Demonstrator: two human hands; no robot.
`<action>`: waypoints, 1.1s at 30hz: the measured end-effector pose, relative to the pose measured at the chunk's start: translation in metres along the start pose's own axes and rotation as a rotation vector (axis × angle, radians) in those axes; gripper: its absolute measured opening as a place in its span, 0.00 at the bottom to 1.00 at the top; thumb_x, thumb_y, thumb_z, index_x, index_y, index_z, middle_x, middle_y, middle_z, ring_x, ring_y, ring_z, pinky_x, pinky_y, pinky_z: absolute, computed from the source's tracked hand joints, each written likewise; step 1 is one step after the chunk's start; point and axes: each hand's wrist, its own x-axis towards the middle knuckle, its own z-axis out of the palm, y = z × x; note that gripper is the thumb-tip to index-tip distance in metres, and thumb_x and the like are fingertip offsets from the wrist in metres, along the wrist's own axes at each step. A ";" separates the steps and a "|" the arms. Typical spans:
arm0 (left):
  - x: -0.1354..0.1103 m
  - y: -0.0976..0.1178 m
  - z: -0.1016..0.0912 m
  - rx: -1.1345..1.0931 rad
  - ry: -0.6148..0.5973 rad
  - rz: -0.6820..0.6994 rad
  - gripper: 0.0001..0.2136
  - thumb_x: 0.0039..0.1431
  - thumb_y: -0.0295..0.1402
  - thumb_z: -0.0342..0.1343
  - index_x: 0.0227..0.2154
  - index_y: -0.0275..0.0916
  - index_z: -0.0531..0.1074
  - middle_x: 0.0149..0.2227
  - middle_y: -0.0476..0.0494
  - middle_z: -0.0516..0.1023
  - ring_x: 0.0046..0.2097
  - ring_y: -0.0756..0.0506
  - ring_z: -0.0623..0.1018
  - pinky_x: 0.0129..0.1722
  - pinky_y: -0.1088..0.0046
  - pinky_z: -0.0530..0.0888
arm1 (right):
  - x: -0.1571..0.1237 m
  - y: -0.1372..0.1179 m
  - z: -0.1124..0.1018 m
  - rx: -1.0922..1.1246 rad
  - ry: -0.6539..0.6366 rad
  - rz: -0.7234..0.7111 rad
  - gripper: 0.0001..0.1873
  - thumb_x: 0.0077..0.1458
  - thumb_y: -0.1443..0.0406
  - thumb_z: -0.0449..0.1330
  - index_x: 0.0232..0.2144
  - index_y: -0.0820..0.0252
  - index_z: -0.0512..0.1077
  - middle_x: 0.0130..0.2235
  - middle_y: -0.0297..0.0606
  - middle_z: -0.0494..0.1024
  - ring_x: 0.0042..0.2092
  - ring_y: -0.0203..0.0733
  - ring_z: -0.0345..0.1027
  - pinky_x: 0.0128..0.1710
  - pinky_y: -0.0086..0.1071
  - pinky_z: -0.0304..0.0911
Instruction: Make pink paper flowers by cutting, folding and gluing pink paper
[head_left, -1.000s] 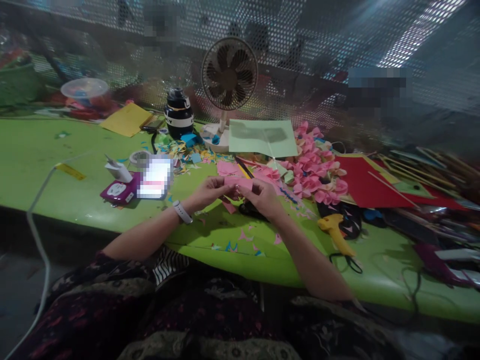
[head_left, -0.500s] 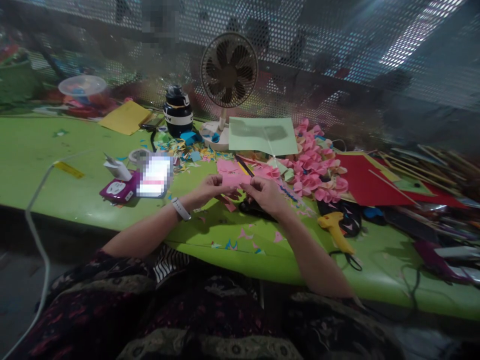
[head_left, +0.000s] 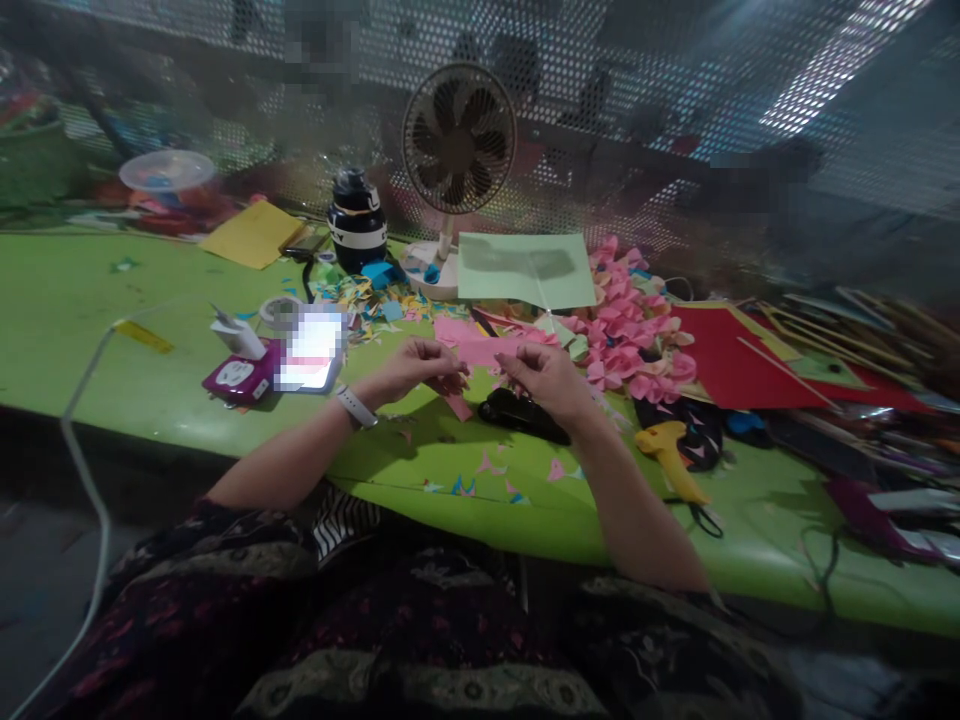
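A piece of pink paper [head_left: 480,350] spans the gap between my two hands over the green table [head_left: 420,460]. My left hand [head_left: 426,366], with a pale band on the wrist, pinches the paper's left side. On the other side my right hand [head_left: 544,378] has thumb and forefinger closed at the paper's right edge. Below the right hand lies a black stapler-like tool [head_left: 525,414], partly covered. A small pink strip [head_left: 457,405] rests under the left hand. More pink sheets [head_left: 450,328] lie just behind.
Pink folded paper pieces [head_left: 637,335] are heaped at the right, near a yellow glue gun [head_left: 671,460]. A fan [head_left: 459,140], a dark jug [head_left: 357,225] and a light green sheet [head_left: 525,270] stand behind. At left are a lit phone [head_left: 307,350] and a purple box [head_left: 240,378].
My hands have moved slightly apart, and more of the pink paper shows between them. The black tool is less hidden by my right hand.
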 end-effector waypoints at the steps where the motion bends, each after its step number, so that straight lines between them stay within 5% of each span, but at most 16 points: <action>1: 0.000 0.000 -0.001 -0.013 0.014 0.007 0.14 0.50 0.41 0.69 0.26 0.33 0.76 0.29 0.41 0.83 0.29 0.49 0.82 0.31 0.75 0.78 | 0.000 -0.001 -0.002 0.023 0.002 0.003 0.31 0.45 0.37 0.65 0.21 0.58 0.65 0.18 0.29 0.68 0.20 0.31 0.59 0.22 0.29 0.56; 8: -0.002 -0.001 0.005 -0.112 -0.021 0.023 0.20 0.53 0.42 0.66 0.44 0.33 0.76 0.39 0.36 0.84 0.36 0.45 0.84 0.31 0.74 0.78 | -0.001 -0.001 0.004 0.068 0.005 -0.004 0.31 0.44 0.38 0.66 0.19 0.58 0.66 0.18 0.30 0.68 0.19 0.31 0.59 0.20 0.28 0.55; 14: 0.000 -0.006 0.016 -0.147 0.137 0.043 0.22 0.49 0.48 0.69 0.38 0.36 0.72 0.34 0.41 0.84 0.31 0.48 0.83 0.27 0.78 0.74 | -0.004 -0.003 0.012 0.076 0.075 -0.050 0.30 0.45 0.39 0.66 0.21 0.58 0.67 0.21 0.32 0.71 0.19 0.32 0.61 0.21 0.29 0.57; 18: 0.001 -0.009 0.024 -0.190 0.085 0.023 0.25 0.45 0.52 0.70 0.35 0.35 0.74 0.34 0.38 0.84 0.33 0.46 0.83 0.29 0.76 0.75 | -0.006 -0.006 0.017 0.129 0.143 -0.057 0.29 0.45 0.40 0.67 0.20 0.57 0.66 0.19 0.31 0.70 0.20 0.33 0.63 0.22 0.30 0.59; 22: 0.000 -0.014 0.030 -0.152 0.183 0.147 0.22 0.44 0.51 0.70 0.29 0.35 0.78 0.30 0.44 0.83 0.32 0.49 0.80 0.32 0.76 0.73 | -0.009 -0.004 0.024 0.117 0.090 -0.060 0.26 0.47 0.42 0.67 0.21 0.58 0.68 0.22 0.32 0.72 0.23 0.34 0.64 0.23 0.30 0.61; 29: 0.002 -0.010 0.023 -0.177 0.304 0.236 0.19 0.46 0.48 0.71 0.25 0.36 0.75 0.27 0.49 0.79 0.30 0.53 0.76 0.34 0.77 0.72 | -0.007 0.003 0.017 0.091 -0.041 -0.035 0.14 0.53 0.55 0.64 0.29 0.61 0.75 0.29 0.36 0.78 0.24 0.33 0.67 0.25 0.29 0.64; 33: 0.003 -0.006 0.014 -0.246 0.256 0.222 0.16 0.49 0.44 0.70 0.25 0.36 0.73 0.27 0.50 0.78 0.29 0.55 0.75 0.31 0.79 0.71 | -0.004 0.005 0.006 -0.014 0.100 -0.172 0.10 0.55 0.60 0.63 0.37 0.61 0.77 0.34 0.38 0.79 0.28 0.35 0.68 0.29 0.31 0.68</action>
